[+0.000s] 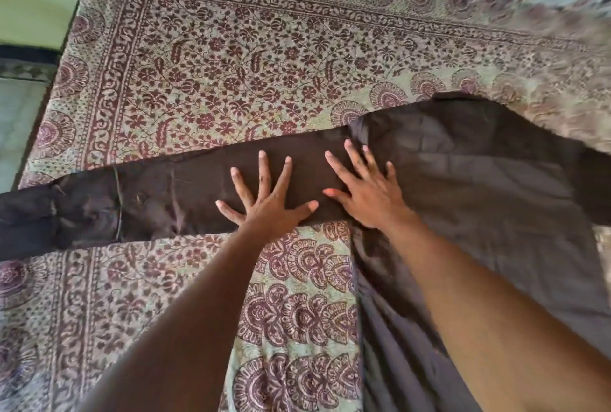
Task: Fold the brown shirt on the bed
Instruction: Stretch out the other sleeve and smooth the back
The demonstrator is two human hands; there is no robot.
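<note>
Left hand and right hand press flat, fingers spread, gripping nothing, on dark brown cotton shirt; its left-stretched sleeve could wrinkle if pushed.

readable text: I find none | brown shirt: no label or print legible | patterned bedspread: floral motifs only, no lettering or numbers

The brown shirt is seen as thin, matt woven cloth, creased and faintly wrinkled. The bed is covered by a matt printed cotton-like cloth with a slightly coarse look.
</note>
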